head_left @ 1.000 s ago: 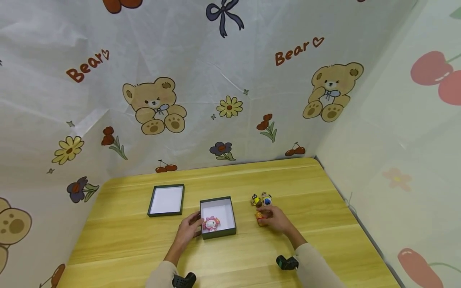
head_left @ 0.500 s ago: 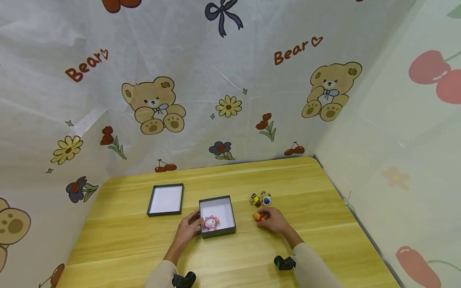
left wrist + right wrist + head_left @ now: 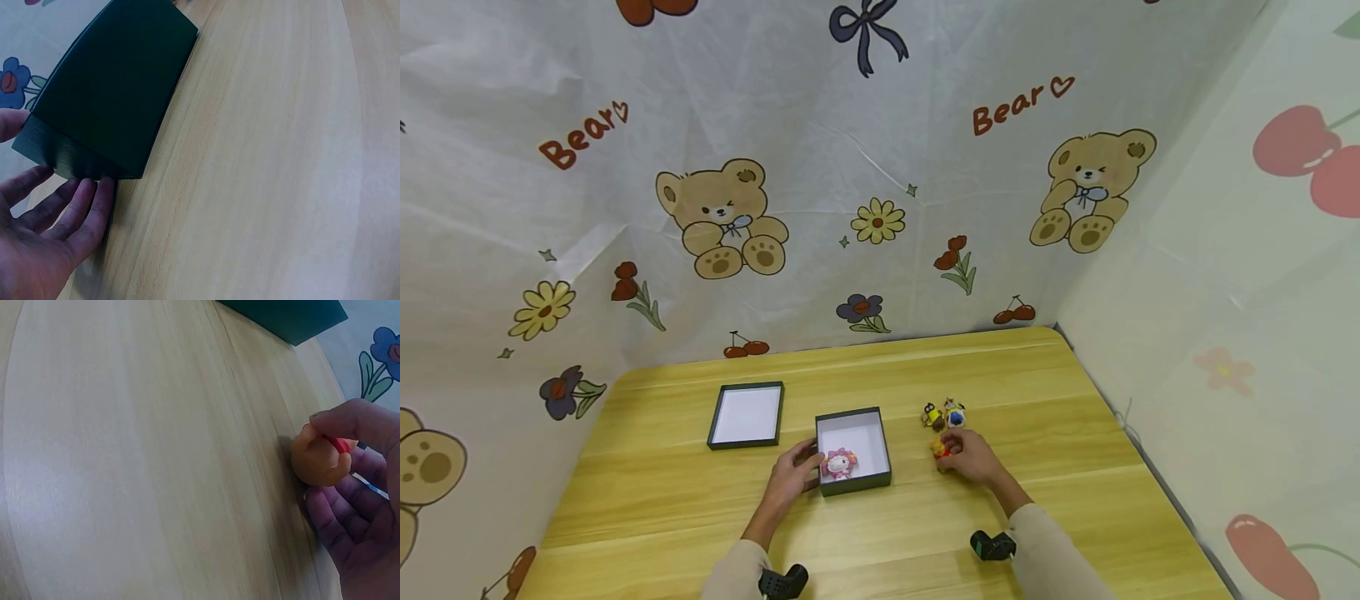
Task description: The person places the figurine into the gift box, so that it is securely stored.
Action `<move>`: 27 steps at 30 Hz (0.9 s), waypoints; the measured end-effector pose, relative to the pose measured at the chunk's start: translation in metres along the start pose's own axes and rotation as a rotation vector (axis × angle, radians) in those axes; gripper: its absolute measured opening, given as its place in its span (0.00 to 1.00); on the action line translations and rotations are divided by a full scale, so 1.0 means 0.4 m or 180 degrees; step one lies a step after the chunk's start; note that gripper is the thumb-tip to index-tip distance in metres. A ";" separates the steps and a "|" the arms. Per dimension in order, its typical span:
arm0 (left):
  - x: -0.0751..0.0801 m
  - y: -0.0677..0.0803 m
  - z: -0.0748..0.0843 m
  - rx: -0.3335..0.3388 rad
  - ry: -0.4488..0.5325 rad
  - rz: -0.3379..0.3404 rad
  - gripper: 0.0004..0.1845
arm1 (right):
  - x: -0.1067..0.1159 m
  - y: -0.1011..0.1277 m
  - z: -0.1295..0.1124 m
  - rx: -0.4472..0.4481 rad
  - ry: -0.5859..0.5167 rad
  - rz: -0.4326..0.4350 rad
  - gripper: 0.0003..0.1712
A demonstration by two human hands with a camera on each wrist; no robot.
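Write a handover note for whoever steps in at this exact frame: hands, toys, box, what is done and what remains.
Left hand: fingers straight, touching the near-left corner of the open dark green cardboard box.
Right hand: pinches a small orange and red toy figure on the light wooden table, right of the box.
Done: pink and white doll lies in the box.
Left: orange figure and two small figures behind it remain outside; the white-lined lid lies apart, left of the box.

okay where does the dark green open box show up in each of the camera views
Head: the dark green box sits mid-table, the left hand at its near-left corner.
Left wrist: its dark outer wall fills the upper left, fingertips touching the corner.
Right wrist: only a corner at the top edge.
Shared landmark: the wooden table.
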State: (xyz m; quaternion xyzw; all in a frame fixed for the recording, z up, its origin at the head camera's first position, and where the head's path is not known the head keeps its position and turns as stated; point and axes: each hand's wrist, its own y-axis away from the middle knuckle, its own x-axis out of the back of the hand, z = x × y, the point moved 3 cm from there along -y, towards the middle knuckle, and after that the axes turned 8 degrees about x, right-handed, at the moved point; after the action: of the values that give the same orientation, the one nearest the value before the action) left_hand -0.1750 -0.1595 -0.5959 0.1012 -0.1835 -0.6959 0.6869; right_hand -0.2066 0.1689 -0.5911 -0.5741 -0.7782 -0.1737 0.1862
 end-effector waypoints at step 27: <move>-0.001 0.021 0.028 0.0045 -0.0034 -0.0054 0.28 | 0.008 -0.017 0.017 0.0070 -0.0371 -0.0033 0.20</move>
State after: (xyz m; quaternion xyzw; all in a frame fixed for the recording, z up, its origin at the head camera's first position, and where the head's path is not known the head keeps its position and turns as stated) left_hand -0.1715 -0.1578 -0.5825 0.1039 -0.1912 -0.7009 0.6792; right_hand -0.2146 0.1729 -0.5957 -0.5772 -0.7925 -0.1323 0.1459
